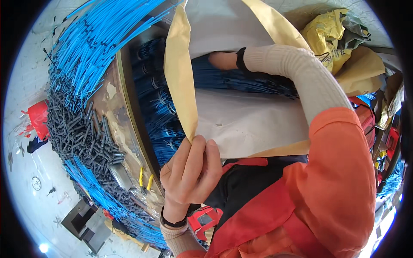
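Note:
A large sack (254, 124), tan outside and whitish inside, gapes in front of me with its tan rim folded over. My left hand (189, 172) pinches the near left corner of that rim between fingers and thumb. Deep in the opening, my right hand (223, 60) rests at a bundle of thin dark blue cables (249, 81) lying inside. Its fingers are hidden, so I cannot make out what they do. Left of the sack, more blue cable bundles (165, 116) tied with pale bands lie in a shadowed space beside the table's edge.
On the worn wooden table (112, 92) lie fanned blue cables (99, 38), a heap of small dark grey cylindrical parts (81, 129) and yellow-handled pliers (145, 178). A crumpled yellow bag (325, 36) sits at the far right. A red object (204, 221) is below my left wrist.

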The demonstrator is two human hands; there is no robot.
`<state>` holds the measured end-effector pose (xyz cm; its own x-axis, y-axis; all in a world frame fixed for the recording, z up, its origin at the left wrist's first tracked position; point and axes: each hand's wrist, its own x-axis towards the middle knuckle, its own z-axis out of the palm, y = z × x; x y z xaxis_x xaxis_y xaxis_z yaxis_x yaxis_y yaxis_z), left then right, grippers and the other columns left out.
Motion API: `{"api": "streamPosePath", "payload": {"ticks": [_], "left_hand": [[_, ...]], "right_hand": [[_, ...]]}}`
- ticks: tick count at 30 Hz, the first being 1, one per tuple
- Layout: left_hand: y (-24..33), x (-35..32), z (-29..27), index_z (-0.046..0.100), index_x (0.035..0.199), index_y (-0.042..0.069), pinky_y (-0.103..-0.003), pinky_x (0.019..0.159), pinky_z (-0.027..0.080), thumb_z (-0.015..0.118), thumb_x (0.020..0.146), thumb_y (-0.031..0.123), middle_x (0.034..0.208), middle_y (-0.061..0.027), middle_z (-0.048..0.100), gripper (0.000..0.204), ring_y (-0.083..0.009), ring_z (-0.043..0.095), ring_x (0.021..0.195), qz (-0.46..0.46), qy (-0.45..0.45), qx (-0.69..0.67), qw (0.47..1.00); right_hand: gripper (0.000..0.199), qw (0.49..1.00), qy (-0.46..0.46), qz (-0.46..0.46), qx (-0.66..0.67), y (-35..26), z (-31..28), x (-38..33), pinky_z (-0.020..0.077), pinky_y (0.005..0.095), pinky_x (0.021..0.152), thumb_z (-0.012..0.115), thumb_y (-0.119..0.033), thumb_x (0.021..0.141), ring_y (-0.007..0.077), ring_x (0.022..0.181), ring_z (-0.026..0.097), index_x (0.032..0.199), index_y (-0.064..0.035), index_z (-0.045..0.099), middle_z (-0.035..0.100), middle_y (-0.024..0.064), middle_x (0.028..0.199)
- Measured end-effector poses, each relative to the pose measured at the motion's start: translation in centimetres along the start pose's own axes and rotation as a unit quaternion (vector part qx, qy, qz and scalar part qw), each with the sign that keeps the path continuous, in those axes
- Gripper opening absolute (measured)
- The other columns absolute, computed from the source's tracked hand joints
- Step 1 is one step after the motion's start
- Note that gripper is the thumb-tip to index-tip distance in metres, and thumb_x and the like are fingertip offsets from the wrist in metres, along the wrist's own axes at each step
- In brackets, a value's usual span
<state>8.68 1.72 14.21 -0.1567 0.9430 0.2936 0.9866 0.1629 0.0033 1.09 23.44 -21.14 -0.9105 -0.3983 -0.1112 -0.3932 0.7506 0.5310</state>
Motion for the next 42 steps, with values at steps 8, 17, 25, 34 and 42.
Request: {"api": "streamPosePath", "payload": {"ticks": [8,17,25,34,42], "left_hand": [[-0.4,-0.2,-0.4,0.068,0.095,0.007,-0.028,0.066,0.055,0.067,0.071,-0.008,0.093,-0.012,0.066,0.028,-0.0257,0.067,0.083,-0.011,0.004,-0.001,1.0],[0.0,0.9,-0.3,0.068,0.095,0.002,-0.033,0.065,0.056,0.069,0.071,-0.011,0.093,-0.0138,0.066,0.028,-0.0298,0.067,0.081,-0.02,-0.007,-0.009,1.0],[0.2,0.1,0.1,0.067,0.098,0.004,-0.029,0.061,0.054,0.068,0.07,-0.01,0.095,-0.0128,0.065,0.031,-0.0267,0.067,0.081,-0.03,-0.002,-0.001,1.0],[0.5,0.5,0.3,0.068,0.091,-0.003,-0.035,0.064,0.057,0.067,0.07,-0.014,0.089,-0.0151,0.066,0.024,-0.0311,0.067,0.078,-0.041,0.028,-0.025,0.998],[-0.7,-0.1,0.4,0.067,0.095,0.005,-0.028,0.059,0.054,0.067,0.071,-0.009,0.095,-0.0121,0.065,0.028,-0.0257,0.067,0.08,-0.026,0.036,0.018,0.999]], "right_hand": [[0.041,0.987,-0.066,-0.069,0.129,-0.2,6.5,3.7,0.0489,0.0454,0.09,0.059,-0.018,0.082,0.0363,0.102,0.063,0.117,0.0032,0.062,0.064,0.0229,0.115],[0.03,0.836,-0.036,0.304,0.455,-6.1,9.5,4.3,0.046,0.0477,0.092,0.064,-0.016,0.078,0.0413,0.103,0.06,0.102,0.0015,0.065,0.063,0.0237,0.111],[0.023,0.888,0.061,0.065,0.45,-5.9,-2.7,-3.3,0.0442,0.0509,0.087,0.067,-0.012,0.068,0.0366,0.102,0.058,0.089,-0.0017,0.064,0.063,0.0187,0.101],[0.031,0.88,0.128,0.184,0.42,-6.5,1.7,0.0,0.0444,0.0513,0.088,0.066,-0.016,0.065,0.0381,0.104,0.059,0.091,0.0,0.066,0.064,0.0193,0.102],[0.025,0.788,-0.047,0.297,0.537,-3.2,7.0,4.8,0.0469,0.0492,0.089,0.067,-0.019,0.069,0.0355,0.105,0.059,0.088,-0.0027,0.07,0.062,0.0202,0.108]]}}
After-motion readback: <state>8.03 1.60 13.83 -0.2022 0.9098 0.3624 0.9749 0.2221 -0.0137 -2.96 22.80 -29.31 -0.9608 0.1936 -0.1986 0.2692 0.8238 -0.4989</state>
